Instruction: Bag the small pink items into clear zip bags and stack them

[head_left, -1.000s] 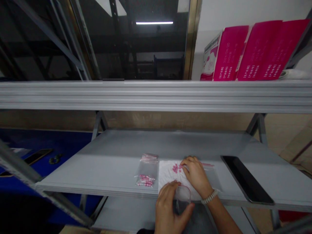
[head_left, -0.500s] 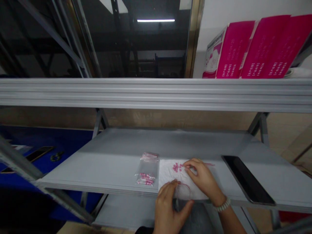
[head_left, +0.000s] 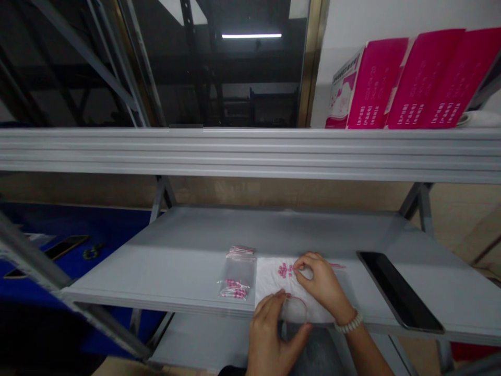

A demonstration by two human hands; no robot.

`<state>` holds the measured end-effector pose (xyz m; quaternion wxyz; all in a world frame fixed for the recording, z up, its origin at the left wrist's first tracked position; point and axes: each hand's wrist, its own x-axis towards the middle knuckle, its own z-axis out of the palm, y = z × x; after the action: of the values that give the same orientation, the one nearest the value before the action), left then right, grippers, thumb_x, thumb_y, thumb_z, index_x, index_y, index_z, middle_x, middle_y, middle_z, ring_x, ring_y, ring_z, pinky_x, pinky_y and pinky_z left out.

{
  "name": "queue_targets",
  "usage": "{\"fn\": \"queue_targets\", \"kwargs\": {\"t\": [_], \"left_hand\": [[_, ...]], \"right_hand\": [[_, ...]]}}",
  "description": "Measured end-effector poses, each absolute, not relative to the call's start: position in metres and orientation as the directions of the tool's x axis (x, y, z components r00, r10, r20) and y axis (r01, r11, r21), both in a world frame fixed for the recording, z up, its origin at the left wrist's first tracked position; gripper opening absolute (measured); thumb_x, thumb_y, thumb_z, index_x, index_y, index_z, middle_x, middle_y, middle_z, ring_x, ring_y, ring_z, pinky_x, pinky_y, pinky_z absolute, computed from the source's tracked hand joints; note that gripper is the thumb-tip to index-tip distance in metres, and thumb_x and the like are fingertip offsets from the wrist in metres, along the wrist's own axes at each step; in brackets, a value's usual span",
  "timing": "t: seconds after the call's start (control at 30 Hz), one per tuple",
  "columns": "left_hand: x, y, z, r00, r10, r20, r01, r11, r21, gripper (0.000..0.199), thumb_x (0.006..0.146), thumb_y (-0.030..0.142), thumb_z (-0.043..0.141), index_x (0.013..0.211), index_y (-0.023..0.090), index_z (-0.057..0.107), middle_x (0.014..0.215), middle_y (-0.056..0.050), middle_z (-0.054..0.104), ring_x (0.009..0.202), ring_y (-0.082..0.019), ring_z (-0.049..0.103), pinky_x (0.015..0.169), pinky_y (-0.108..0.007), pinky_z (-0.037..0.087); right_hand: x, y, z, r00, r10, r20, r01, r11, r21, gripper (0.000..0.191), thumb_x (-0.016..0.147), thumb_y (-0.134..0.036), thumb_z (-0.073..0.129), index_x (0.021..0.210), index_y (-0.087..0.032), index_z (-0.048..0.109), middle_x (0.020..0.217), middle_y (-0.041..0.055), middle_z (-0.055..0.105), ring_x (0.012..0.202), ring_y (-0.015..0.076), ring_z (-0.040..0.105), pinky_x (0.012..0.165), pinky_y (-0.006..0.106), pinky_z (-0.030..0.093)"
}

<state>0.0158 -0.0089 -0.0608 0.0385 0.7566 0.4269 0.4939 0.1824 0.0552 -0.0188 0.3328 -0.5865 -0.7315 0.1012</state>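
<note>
left hand [head_left: 272, 334] and right hand [head_left: 321, 282] just apart, white sheet [head_left: 270, 282] on grey shelf [head_left: 156, 277], magenta cartons [head_left: 407, 83] above

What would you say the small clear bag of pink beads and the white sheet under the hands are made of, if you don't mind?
The small clear bag looks like thin, glossy plastic film: it is see-through and catches the light. The white sheet looks like soft paper or tissue, matte and slightly creased, though a thin fabric can't be ruled out.
</note>
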Motion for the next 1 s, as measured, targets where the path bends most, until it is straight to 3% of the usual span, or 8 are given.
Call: {"fn": "queue_targets", "kwargs": {"t": [0.17, 0.43, 0.63, 0.8, 1.0], "left_hand": [[0.017, -0.009, -0.06, 0.141, 0.689, 0.711, 0.61, -0.626, 0.485, 0.046, 0.068, 0.028, 0.079, 0.11, 0.017, 0.063, 0.1, -0.011, 0.077, 0.089, -0.03, 0.074, 0.077, -0.047, 0.063], [0.016, -0.009, -0.059, 0.139, 0.686, 0.714, 0.609, -0.628, 0.484, 0.049, 0.067, 0.027, 0.08, 0.111, 0.018, 0.062, 0.1, -0.012, 0.077, 0.088, -0.03, 0.074, 0.074, -0.048, 0.064], [0.015, -0.008, -0.059, 0.152, 0.713, 0.684, 0.609, -0.613, 0.503, 0.047, 0.066, 0.025, 0.08, 0.109, 0.017, 0.063, 0.101, -0.013, 0.077, 0.09, -0.03, 0.074, 0.077, -0.047, 0.063], [0.015, -0.009, -0.058, 0.138, 0.718, 0.682, 0.614, -0.603, 0.51, 0.046, 0.067, 0.026, 0.079, 0.109, 0.017, 0.064, 0.101, -0.012, 0.077, 0.09, -0.03, 0.074, 0.077, -0.046, 0.063], [0.015, -0.008, -0.061, 0.145, 0.696, 0.703, 0.599, -0.628, 0.498, 0.043, 0.071, 0.029, 0.077, 0.11, 0.018, 0.063, 0.102, -0.011, 0.076, 0.091, -0.029, 0.073, 0.08, -0.045, 0.063]], "right_hand": [[0.18, 0.058, -0.022, -0.07, 0.929, 0.364, 0.79, 0.274, -0.548, 0.013, 0.076, -0.009, 0.06, 0.083, -0.015, 0.069, 0.083, 0.0088, 0.067, 0.085, 0.0252, 0.06, 0.081, 0.034, 0.044], [0.18, 0.055, -0.017, -0.077, 0.924, 0.375, 0.741, 0.305, -0.598, 0.013, 0.077, -0.008, 0.059, 0.073, -0.017, 0.067, 0.079, 0.0067, 0.066, 0.082, 0.0232, 0.061, 0.079, 0.034, 0.045], [0.188, 0.028, 0.005, -0.316, 0.889, 0.332, 0.528, 0.456, -0.717, 0.007, 0.08, -0.019, 0.065, 0.08, -0.022, 0.07, 0.082, 0.0005, 0.069, 0.081, 0.0173, 0.063, 0.074, 0.026, 0.047], [0.181, 0.042, -0.011, -0.077, 0.926, 0.369, 0.715, 0.309, -0.627, 0.012, 0.078, -0.013, 0.058, 0.073, -0.019, 0.067, 0.074, 0.0033, 0.066, 0.074, 0.0201, 0.06, 0.073, 0.031, 0.045], [0.169, 0.057, -0.028, -0.035, 0.925, 0.379, 0.766, 0.268, -0.584, 0.009, 0.074, -0.015, 0.061, 0.066, -0.019, 0.065, 0.069, 0.0042, 0.063, 0.074, 0.0232, 0.059, 0.074, 0.034, 0.042]]}}
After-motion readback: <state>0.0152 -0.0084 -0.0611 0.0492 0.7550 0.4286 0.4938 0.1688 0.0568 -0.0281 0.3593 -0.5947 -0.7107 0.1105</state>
